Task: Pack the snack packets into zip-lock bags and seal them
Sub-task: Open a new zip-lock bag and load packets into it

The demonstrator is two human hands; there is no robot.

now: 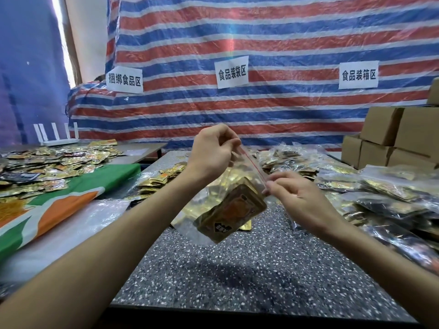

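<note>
zip-lock bag: clear one, up in the air over the speckled surface, tilted, with its red zip strip running diagonally between the two hands
inside it: gold snack packets, and the front one is orange with a black label
left hand: fingers curled in, pinching the upper, far end of the zip strip
right hand: fingers pinching the lower, near end of the same strip
seal: honestly can't tell if it's zipped or not, too blurry
right of the hands: big heap of filled bags on the surface, with stacked cardboard boxes behind them
left of the hands: loose gold packets spread all over the next surface, lying partly on a green-and-orange sheet, with a white router at the back
behind everything: red-white-blue striped tarp with three paper signs stuck on it
</note>
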